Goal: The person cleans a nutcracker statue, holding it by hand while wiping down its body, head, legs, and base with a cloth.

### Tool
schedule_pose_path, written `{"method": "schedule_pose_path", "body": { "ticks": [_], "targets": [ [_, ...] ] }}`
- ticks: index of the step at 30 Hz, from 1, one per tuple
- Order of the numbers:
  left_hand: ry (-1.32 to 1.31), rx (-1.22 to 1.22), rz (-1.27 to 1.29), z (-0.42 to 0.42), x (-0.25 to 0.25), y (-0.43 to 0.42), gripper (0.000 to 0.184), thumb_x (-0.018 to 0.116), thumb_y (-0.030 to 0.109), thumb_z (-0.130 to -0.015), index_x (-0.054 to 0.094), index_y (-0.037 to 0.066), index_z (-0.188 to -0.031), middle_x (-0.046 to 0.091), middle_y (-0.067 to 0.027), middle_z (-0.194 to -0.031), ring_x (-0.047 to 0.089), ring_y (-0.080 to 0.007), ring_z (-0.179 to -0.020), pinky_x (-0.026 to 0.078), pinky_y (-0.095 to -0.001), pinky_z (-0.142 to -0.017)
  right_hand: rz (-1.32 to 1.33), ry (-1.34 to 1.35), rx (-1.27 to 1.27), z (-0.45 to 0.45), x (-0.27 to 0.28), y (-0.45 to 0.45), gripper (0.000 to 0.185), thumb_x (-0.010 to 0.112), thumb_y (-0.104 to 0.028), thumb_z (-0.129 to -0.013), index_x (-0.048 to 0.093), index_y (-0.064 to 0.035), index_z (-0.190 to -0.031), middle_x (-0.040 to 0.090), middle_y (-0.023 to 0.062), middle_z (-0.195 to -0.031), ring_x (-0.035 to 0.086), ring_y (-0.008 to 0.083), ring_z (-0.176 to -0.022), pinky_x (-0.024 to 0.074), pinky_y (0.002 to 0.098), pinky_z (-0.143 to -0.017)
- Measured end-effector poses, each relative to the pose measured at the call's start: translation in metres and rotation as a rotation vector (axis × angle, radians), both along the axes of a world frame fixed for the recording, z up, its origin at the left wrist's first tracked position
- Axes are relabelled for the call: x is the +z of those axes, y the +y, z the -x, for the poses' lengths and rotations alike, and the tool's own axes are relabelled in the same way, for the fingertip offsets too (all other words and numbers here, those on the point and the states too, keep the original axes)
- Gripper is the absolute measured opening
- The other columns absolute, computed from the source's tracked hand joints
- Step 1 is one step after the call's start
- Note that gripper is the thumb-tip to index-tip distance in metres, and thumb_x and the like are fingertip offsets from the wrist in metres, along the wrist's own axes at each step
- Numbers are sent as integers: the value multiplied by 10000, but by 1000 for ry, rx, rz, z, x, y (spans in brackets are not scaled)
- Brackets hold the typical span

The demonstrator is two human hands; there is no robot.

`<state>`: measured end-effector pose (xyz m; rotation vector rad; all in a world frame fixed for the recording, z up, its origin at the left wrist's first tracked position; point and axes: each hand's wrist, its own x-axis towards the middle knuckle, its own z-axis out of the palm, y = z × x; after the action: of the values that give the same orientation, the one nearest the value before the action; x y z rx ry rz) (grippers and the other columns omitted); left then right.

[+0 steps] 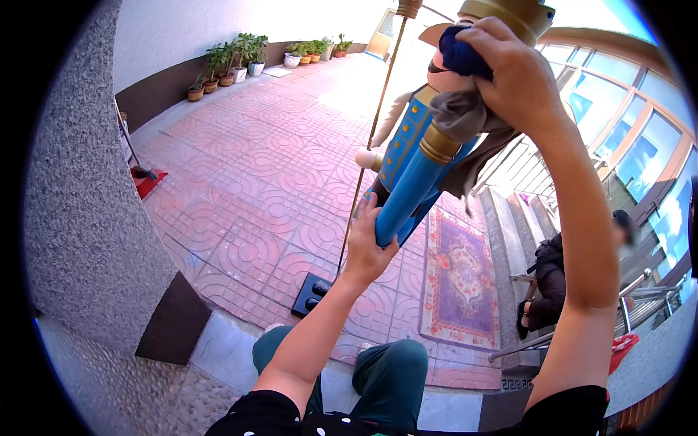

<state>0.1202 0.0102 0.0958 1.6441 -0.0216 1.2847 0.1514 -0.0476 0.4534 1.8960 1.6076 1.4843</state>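
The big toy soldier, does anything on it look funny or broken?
I see no break on the toy soldier. The odd bits are a crumpled grey cloth near its gold band and a dark blue bundle under the right hand: both look rumpled, while the rest looks smooth.

Potted plants (254, 51), purple rug (462, 280), seated person (551, 283), probably a red dustpan (148, 183)

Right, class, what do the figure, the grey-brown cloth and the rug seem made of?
Figure: perhaps painted wood or plastic; smooth blue parts, slight sheen.
Grey-brown cloth: probably thin fabric, matte, bunching into soft folds.
Rug: likely textile; matte, patterned, lying flat.
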Motion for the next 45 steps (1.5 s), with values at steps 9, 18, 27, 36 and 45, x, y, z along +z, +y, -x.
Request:
{"method": "schedule_pose_path", "body": {
  "ticks": [9, 18, 27, 36, 45],
  "targets": [
    [12, 33, -35, -4, 2, -9, 540, 700, 76, -755, 487, 23, -1247, 414, -311, -1411, 351, -475, -1351, 331, -484, -1093, 80, 89, -138, 1, 8, 14, 329, 654, -89, -780, 641, -101, -1109, 683, 141, -1015, 653, 330, -946, 511, 394, -867],
    [36, 14, -19, 2, 2, -1, 557, 705, 64, -746, 477, 18, -1253, 395, -297, -1431, 345, -466, -1359, 331, -474, -1093, 273, 131, -181, 10, -3, 27, 305, 639, -68, -779, 660, -104, -1081, 682, 138, -1026, 648, 305, -982, 506, 370, -880],
    [16, 104, 12, 1, 4, -7, 538, 711, 26, -711, 503, 14, -1207, 503, -228, -1256, 475, -406, -1196, 404, -458, -1003, 395, 403, -405, 19, 6, 10, 390, 672, -7, -729, 654, -104, -1106, 654, 143, -1096, 630, 296, -1031, 482, 377, -953],
    [-58, 38, 4, -4, 5, -8, 507, 703, 23, -705, 511, 5, -1174, 534, -198, -1060, 547, -393, -955, 469, -444, -824, 354, -52, -355, -12, -34, 66, 274, 648, -66, -789, 650, -127, -1057, 695, 91, -1013, 661, 283, -988, 526, 392, -842],
    [-13, 20, 32, 1, 5, 0, 553, 703, 27, -689, 497, 26, -1202, 533, -186, -1071, 516, -401, -1010, 458, -467, -852, 440, 63, -141, 17, -7, 20, 349, 693, -35, -748, 650, -102, -1088, 675, 106, -1068, 649, 286, -1012, 514, 373, -889]
  ]
}}
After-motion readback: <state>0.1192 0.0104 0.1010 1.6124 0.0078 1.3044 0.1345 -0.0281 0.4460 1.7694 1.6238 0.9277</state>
